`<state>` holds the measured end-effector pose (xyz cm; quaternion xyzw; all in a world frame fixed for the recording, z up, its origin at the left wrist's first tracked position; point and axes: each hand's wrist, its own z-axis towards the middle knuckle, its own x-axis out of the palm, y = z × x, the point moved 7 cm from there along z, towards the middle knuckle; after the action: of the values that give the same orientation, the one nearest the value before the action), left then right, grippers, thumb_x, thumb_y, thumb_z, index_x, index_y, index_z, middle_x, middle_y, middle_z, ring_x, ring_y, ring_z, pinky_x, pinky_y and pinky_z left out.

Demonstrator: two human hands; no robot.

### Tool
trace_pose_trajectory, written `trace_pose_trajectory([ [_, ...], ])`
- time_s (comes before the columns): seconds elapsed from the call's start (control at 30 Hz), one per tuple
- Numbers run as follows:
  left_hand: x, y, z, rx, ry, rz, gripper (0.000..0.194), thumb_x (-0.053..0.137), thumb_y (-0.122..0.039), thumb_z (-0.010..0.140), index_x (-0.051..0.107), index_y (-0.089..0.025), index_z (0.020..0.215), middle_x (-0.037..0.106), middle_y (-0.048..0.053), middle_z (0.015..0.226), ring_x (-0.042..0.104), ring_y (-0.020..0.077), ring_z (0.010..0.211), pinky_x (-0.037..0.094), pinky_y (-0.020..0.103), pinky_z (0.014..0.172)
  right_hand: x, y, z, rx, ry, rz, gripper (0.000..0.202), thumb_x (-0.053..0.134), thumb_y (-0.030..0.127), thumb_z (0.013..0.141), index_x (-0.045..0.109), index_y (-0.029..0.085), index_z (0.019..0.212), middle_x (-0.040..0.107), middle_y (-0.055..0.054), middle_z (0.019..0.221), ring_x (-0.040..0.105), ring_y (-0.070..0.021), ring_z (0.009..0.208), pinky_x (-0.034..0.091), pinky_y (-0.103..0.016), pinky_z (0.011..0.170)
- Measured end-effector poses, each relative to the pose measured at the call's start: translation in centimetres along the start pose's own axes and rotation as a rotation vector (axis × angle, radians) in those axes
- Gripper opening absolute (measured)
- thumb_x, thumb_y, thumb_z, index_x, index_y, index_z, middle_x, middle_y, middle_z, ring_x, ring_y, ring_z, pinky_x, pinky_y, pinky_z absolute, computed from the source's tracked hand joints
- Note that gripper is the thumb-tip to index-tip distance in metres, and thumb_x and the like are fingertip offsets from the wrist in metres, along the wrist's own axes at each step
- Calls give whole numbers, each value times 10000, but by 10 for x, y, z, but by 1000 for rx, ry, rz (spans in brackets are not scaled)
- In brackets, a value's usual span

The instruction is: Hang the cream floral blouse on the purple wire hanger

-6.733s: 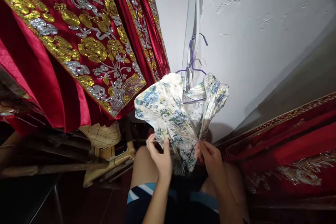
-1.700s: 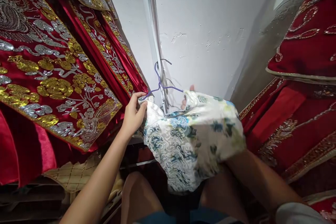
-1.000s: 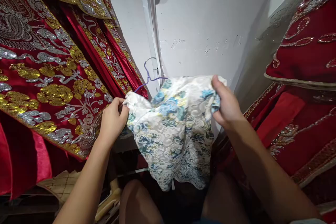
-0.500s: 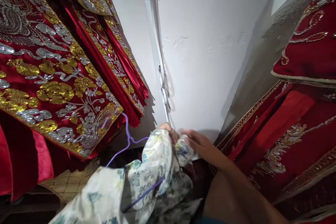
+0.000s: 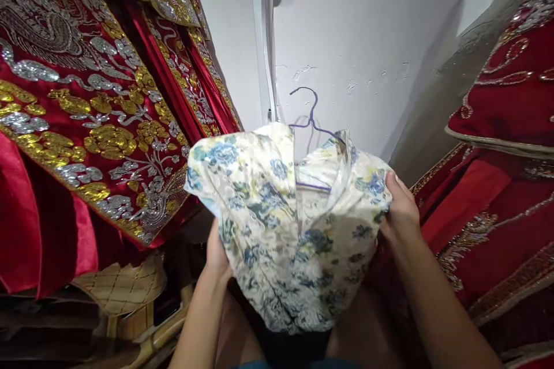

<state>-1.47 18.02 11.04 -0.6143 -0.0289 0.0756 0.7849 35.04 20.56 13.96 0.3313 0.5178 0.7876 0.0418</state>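
Note:
A cream blouse (image 5: 264, 213) with blue and yellow flowers is spread out in front of me on a thin purple clothes hanger (image 5: 312, 118). The hanger's hook stands up above the open neckline, and part of its lower bar shows inside the collar. At the blouse's left side, my left hand (image 5: 216, 248) holds the cloth from the edge, its fingers hidden behind the fabric. Over on the opposite shoulder, my right hand (image 5: 400, 204) is closed on the sleeve edge, thumb in front and the other fingers mostly behind the cloth.
Red garments with gold and silver embroidery (image 5: 110, 138) hang at the left. More red beaded clothing (image 5: 506, 104) hangs at the right. A pale wall (image 5: 346, 29) with a narrow metal strip (image 5: 266, 40) lies ahead. A padded tan chair (image 5: 123, 285) stands at lower left.
The bunched blouse is now spread open toward the wall. The hanger has turned so its hook points up inside the neckline. My hands have moved apart to the blouse's two sides.

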Motion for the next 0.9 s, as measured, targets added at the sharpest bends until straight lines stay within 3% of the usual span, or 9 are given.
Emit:
trace_pose_trajectory([
  [0.07,-18,15,-8,-74,-68,-145,881,122,-823,888,688,-218,1188,741,132,1099,654,339,1173,557,515,965,18,2,8,-8,8,11,459,758,583,734,683,226,1012,764,-80,1017,725,-304,1028,624,-415,817],
  [0.13,-29,34,-17,-142,-152,-215,762,371,-821,846,668,-215,1200,737,118,1141,632,341,1228,542,493,1015,37,-1,5,12,57,12,453,756,578,740,681,227,1017,761,-80,1045,709,-302,1077,616,-409,842],
  [0.27,-34,68,-38,-192,-284,-136,616,777,-519,722,626,-211,1233,703,94,1249,581,321,1307,447,453,1137,47,-11,-10,39,165,-47,457,708,600,790,679,218,1039,752,-83,1061,699,-291,1090,590,-391,868],
  [0.37,-23,88,-53,-255,-274,-106,532,771,-498,740,663,-185,1156,715,122,1219,582,341,1302,420,477,1148,23,-24,-22,15,127,-128,431,651,588,836,669,204,1033,735,-82,1049,693,-275,1053,557,-380,879],
  [0.53,-5,99,-78,-377,-278,-88,580,746,-544,759,652,-164,1188,675,162,1295,508,356,1376,392,464,1161,-35,-51,-77,-131,-238,-308,444,727,432,778,590,230,1150,634,-60,1174,622,-217,1021,490,-332,885],
  [0.6,-3,103,-88,-515,-326,-22,680,754,-577,748,613,-145,1255,635,185,1353,434,382,1428,394,461,1154,-28,-76,-107,-20,-119,-331,332,684,482,810,616,216,996,647,-50,974,616,-217,893,488,-328,796],
  [0.7,0,100,-95,-578,-314,-6,730,752,-572,768,567,-132,1320,596,189,1406,436,380,1425,400,439,1144,25,-119,-160,272,473,-336,389,523,580,928,586,215,810,629,-39,766,596,-199,713,461,-316,661],
  [0.77,1,95,-93,-515,-276,-55,668,748,-539,790,584,-138,1298,610,173,1391,500,357,1378,413,424,1132,54,-133,-189,382,713,-286,430,473,609,952,554,217,793,598,-14,679,568,-174,625,427,-296,592],
  [0.9,-8,94,-94,-477,-312,-62,563,788,-497,760,652,-146,1179,667,172,1285,561,374,1299,425,470,1108,71,-140,-202,441,703,-198,417,510,593,934,510,209,772,524,35,586,482,-117,510,353,-251,505],
])
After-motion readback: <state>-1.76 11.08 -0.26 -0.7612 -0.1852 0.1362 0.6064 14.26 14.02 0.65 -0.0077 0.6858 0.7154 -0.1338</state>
